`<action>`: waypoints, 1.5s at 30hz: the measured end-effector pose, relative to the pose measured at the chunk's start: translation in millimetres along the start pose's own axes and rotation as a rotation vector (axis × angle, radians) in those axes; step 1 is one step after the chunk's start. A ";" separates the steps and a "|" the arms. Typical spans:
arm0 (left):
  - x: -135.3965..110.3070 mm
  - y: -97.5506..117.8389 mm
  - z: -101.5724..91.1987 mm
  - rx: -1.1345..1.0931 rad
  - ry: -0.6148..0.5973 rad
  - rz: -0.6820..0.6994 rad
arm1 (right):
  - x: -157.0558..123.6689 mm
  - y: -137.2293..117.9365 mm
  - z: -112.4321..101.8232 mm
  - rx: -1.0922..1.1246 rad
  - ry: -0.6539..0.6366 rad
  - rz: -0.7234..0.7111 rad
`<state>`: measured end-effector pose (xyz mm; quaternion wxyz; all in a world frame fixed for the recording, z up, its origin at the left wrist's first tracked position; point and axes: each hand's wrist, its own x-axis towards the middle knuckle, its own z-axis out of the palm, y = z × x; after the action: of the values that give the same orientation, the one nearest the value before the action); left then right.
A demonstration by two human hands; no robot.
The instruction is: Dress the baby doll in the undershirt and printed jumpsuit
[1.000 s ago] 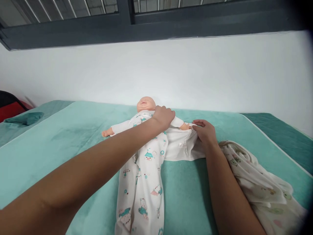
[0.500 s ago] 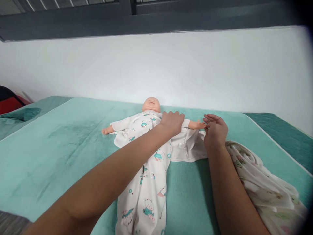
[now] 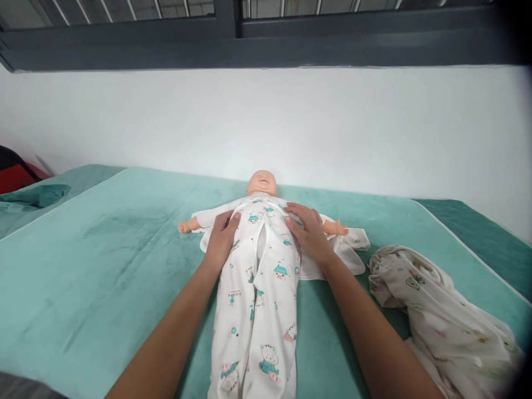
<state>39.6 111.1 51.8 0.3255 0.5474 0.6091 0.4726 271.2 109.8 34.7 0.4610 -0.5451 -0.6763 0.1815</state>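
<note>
A baby doll [image 3: 261,183] lies on its back on a teal mat [image 3: 103,260], head toward the wall, arms out to both sides. It wears a white printed sleepsuit [image 3: 257,299] that runs down toward me. My left hand [image 3: 222,235] lies flat on the left half of the suit's chest, fingers stretched out. My right hand [image 3: 305,233] lies flat on the right half, fingers spread. Between the hands the front of the suit stands slightly apart. A white flap of cloth [image 3: 353,246] sticks out under the doll's right-side arm.
A crumpled white printed cloth [image 3: 432,310] lies on the mat at the right. A darker green cover [image 3: 482,233] borders the mat on the right. A white wall and dark window frame [image 3: 266,39] stand behind. Something red and black [image 3: 14,174] sits at far left.
My left hand left the doll's right shoulder and moved to the left chest. My right hand let go near the doll's hand and came onto the right chest, the suit front now drawn over.
</note>
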 end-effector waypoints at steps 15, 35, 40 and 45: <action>5.5 -14.1 26.8 0.018 0.200 0.465 | -0.2 11.8 5.5 0.101 0.077 -0.010; -47.0 -39.5 -58.7 0.043 -0.534 0.198 | -68.7 -2.6 -39.3 0.368 -0.577 0.218; -68.1 -36.7 -54.9 0.139 -0.376 0.206 | -99.2 -17.1 -24.7 0.206 -0.330 0.226; -86.8 -35.6 -35.3 0.208 -0.108 0.290 | -126.1 -34.0 -2.3 0.134 0.192 0.279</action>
<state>11.0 20.4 20.1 0.2277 0.6848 0.5510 0.4190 251.3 -16.4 7.6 0.5292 -0.6164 -0.5335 0.2356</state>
